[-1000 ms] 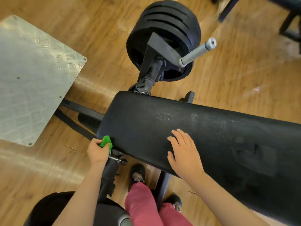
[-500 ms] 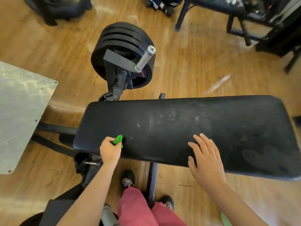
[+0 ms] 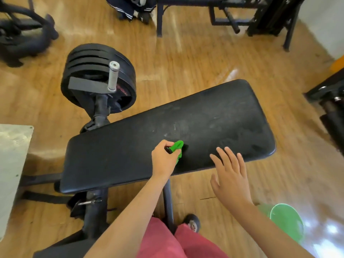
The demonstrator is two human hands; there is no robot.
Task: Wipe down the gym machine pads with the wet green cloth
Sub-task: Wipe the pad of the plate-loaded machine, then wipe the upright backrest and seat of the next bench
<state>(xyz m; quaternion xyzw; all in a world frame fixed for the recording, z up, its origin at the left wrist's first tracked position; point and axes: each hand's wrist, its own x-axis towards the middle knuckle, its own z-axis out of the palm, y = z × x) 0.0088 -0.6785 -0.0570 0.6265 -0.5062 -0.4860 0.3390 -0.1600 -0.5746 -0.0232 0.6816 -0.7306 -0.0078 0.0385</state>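
Wooden floor (image 3: 204, 58) with a glossy sheen spreads under dark gym machines, seen from the head camera looking down. Across the middle lies a long black machine pad (image 3: 130, 151), padded and scuffed with pale dusty smears, its right end tilted up toward the far side. The left hand (image 3: 163, 159) is over the pad close to its near edge, a little right of the pad's middle. Its grip is closed: the fingers curl round a bunched green cloth (image 3: 177, 147), which pokes out past the knuckles and lies against the pad surface. The right hand (image 3: 230, 175) is just beside it, over the near edge toward the pad's right end, its grip open with fingers straight and spread; whether the fingertips touch the pad cannot be told. Beyond the pad's left end a stack of black weight plates (image 3: 89, 60) sits on a sleeve with a silver peg (image 3: 113, 75). A steel tread plate (image 3: 13, 164) shows at the left edge. Red trousers (image 3: 167, 243) and a dark shoe (image 3: 192, 223) are below, with a green round container (image 3: 286, 220) on the floor at lower right.
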